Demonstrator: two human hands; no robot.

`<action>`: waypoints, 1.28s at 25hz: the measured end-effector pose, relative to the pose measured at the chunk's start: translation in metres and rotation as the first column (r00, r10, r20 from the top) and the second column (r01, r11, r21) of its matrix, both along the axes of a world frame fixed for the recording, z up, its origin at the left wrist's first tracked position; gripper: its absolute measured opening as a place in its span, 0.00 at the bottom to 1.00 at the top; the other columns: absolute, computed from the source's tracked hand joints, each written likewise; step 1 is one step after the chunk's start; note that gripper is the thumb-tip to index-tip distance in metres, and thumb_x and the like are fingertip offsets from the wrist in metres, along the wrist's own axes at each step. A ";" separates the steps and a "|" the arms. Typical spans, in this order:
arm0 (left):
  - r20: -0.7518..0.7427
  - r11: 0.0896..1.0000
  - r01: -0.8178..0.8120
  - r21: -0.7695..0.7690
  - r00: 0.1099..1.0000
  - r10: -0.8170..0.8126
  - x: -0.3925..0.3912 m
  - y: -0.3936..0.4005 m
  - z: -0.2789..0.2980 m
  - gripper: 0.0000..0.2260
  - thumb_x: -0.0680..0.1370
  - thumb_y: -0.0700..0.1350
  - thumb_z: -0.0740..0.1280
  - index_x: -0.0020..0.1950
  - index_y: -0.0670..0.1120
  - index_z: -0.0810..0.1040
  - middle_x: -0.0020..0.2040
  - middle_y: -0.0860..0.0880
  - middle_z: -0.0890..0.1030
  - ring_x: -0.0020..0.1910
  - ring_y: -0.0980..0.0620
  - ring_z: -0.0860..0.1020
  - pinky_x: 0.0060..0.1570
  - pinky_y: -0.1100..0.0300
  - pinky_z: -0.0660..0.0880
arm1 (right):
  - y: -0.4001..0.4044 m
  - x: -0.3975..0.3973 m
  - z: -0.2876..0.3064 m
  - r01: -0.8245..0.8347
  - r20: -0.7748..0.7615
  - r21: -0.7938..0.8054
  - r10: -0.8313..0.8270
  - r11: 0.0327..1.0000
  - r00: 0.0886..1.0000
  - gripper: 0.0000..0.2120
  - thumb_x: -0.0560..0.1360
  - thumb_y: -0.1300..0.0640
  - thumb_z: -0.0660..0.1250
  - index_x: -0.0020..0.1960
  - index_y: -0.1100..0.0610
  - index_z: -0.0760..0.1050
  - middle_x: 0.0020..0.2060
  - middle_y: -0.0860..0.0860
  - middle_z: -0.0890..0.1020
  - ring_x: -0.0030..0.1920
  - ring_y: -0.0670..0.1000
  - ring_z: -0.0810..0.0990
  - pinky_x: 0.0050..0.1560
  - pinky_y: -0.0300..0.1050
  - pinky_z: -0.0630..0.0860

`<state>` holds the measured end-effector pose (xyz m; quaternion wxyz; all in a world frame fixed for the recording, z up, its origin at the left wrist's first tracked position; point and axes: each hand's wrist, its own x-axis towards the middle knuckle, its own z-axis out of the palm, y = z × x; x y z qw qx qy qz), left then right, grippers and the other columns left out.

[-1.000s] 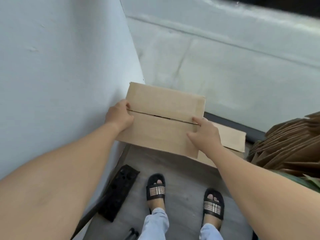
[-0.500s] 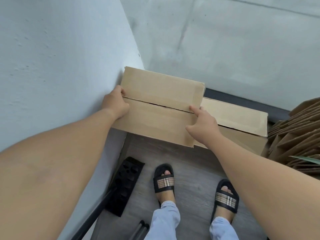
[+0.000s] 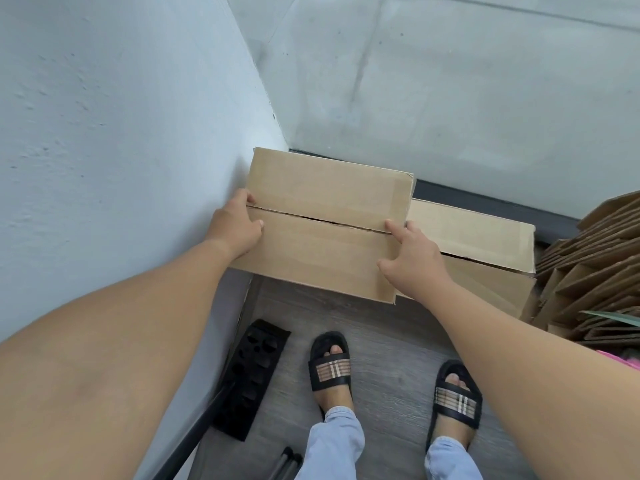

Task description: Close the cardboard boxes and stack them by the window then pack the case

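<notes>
A closed box [image 3: 322, 223] sits in the corner, its left end against the side wall [image 3: 114, 140] and the back wall [image 3: 450, 84] behind it. The left hand [image 3: 235, 226] holds its left end; the right hand [image 3: 412, 258] holds its right end. A second box [image 3: 485, 244] lies just to the right and lower. Right of that stands a stack of flat cardboard [image 3: 595, 265]. On the floor [image 3: 388, 341] in front, two feet in sandals [image 3: 330, 363] stand, with a tray [image 3: 251, 372] to their left beside the side wall.

Black perforated wedge [image 3: 254, 375] on grey floor [image 3: 388, 344] by white wall [image 3: 114, 133] — flattened cardboard pile [image 3: 588, 271] far right.
</notes>
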<state>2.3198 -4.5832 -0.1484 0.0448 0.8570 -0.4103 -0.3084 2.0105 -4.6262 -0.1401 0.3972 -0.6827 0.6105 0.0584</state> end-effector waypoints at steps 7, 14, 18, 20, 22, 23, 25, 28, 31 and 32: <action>0.140 0.892 0.451 0.018 0.883 -0.449 -0.067 -0.029 0.077 0.23 0.77 0.52 0.65 0.68 0.43 0.71 0.66 0.40 0.74 0.66 0.39 0.70 0.65 0.45 0.70 | -0.017 -0.033 0.074 0.158 0.037 0.047 -0.160 0.986 0.986 0.27 0.79 0.46 0.64 0.76 0.53 0.68 0.74 0.51 0.71 0.73 0.55 0.68 0.70 0.48 0.64; -0.183 0.881 0.471 -0.033 0.864 -0.469 -0.183 -0.065 0.231 0.34 0.76 0.66 0.59 0.76 0.48 0.67 0.74 0.45 0.71 0.72 0.44 0.70 0.65 0.52 0.67 | -0.021 -0.128 0.229 0.296 0.095 0.000 -0.295 0.955 0.951 0.30 0.79 0.41 0.63 0.76 0.53 0.68 0.74 0.49 0.71 0.74 0.54 0.67 0.72 0.50 0.63; -0.237 0.849 0.523 -0.074 0.818 -0.524 -0.258 -0.063 0.323 0.35 0.74 0.68 0.57 0.75 0.50 0.68 0.74 0.47 0.71 0.71 0.46 0.70 0.63 0.53 0.66 | 0.004 -0.201 0.312 0.387 0.129 -0.035 -0.380 0.921 0.916 0.32 0.78 0.38 0.62 0.76 0.53 0.68 0.74 0.49 0.72 0.73 0.53 0.69 0.71 0.48 0.65; -0.238 0.824 0.557 -0.108 0.790 -0.565 -0.300 -0.057 0.370 0.34 0.73 0.68 0.56 0.74 0.50 0.70 0.73 0.47 0.72 0.69 0.46 0.71 0.64 0.52 0.68 | 0.027 -0.243 0.357 0.439 0.152 -0.060 -0.426 0.897 0.892 0.32 0.77 0.38 0.62 0.76 0.53 0.68 0.73 0.50 0.72 0.73 0.54 0.70 0.71 0.50 0.66; -0.215 0.773 0.614 -0.163 0.742 -0.635 -0.347 -0.051 0.415 0.34 0.74 0.68 0.56 0.74 0.51 0.69 0.73 0.47 0.72 0.70 0.46 0.71 0.67 0.50 0.68 | 0.055 -0.286 0.396 0.498 0.172 -0.100 -0.478 0.862 0.862 0.32 0.78 0.38 0.62 0.76 0.53 0.68 0.74 0.50 0.72 0.72 0.55 0.70 0.69 0.51 0.66; -0.201 0.738 0.649 -0.185 0.710 -0.675 -0.372 -0.048 0.433 0.33 0.75 0.68 0.56 0.75 0.51 0.68 0.74 0.48 0.71 0.71 0.46 0.70 0.68 0.49 0.67 | 0.070 -0.307 0.411 0.538 0.175 -0.118 -0.516 0.834 0.838 0.32 0.78 0.38 0.61 0.76 0.52 0.68 0.73 0.50 0.72 0.73 0.55 0.69 0.69 0.51 0.66; -0.154 0.645 0.729 -0.229 0.627 -0.763 -0.422 -0.043 0.463 0.32 0.77 0.67 0.57 0.76 0.50 0.67 0.75 0.47 0.70 0.72 0.46 0.69 0.70 0.50 0.66 | 0.098 -0.347 0.439 0.620 0.184 -0.147 -0.595 0.771 0.783 0.32 0.77 0.37 0.61 0.76 0.52 0.69 0.73 0.50 0.72 0.73 0.55 0.69 0.70 0.52 0.66; -0.084 0.459 0.846 -0.272 0.454 -0.887 -0.499 -0.032 0.501 0.29 0.79 0.66 0.57 0.72 0.48 0.72 0.71 0.46 0.75 0.68 0.45 0.73 0.64 0.55 0.68 | 0.140 -0.399 0.479 0.733 0.238 -0.177 -0.694 0.657 0.679 0.32 0.76 0.36 0.63 0.75 0.52 0.70 0.72 0.50 0.73 0.72 0.55 0.71 0.70 0.51 0.67; -0.065 0.246 0.926 -0.288 0.238 -0.969 -0.576 -0.012 0.531 0.24 0.78 0.66 0.58 0.60 0.48 0.77 0.60 0.46 0.81 0.56 0.48 0.78 0.57 0.54 0.75 | 0.192 -0.445 0.515 0.826 0.248 -0.235 -0.790 0.512 0.560 0.27 0.74 0.36 0.63 0.65 0.51 0.79 0.63 0.50 0.81 0.64 0.56 0.78 0.62 0.48 0.72; -0.055 0.167 0.942 -0.291 0.158 -0.986 -0.600 -0.004 0.538 0.23 0.79 0.65 0.58 0.58 0.48 0.78 0.58 0.47 0.81 0.53 0.48 0.79 0.56 0.53 0.76 | 0.211 -0.459 0.524 0.853 0.239 -0.257 -0.826 0.453 0.511 0.24 0.74 0.36 0.63 0.60 0.50 0.81 0.59 0.50 0.83 0.61 0.56 0.79 0.60 0.47 0.73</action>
